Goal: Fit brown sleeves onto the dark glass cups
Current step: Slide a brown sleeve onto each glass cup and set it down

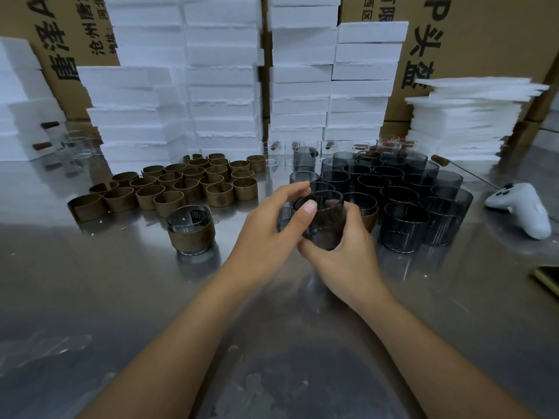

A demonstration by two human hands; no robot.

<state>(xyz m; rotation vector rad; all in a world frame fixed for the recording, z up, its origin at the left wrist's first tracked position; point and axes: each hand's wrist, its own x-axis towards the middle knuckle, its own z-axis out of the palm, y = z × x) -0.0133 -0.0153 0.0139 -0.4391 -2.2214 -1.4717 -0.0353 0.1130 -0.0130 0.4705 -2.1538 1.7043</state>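
Cup is off the table, centre, just in front of the dark cups. Right hand wraps the lower wall, fingers curled round it. Left hand pinches the rim, thumb on the near edge, fingers over the far one. Can't tell if a sleeve is on it; only a brownish tint shows through the glass. Suggest: grip low, push the sleeve on square, seat it low like the finished cup. Spare sleeves lie left.
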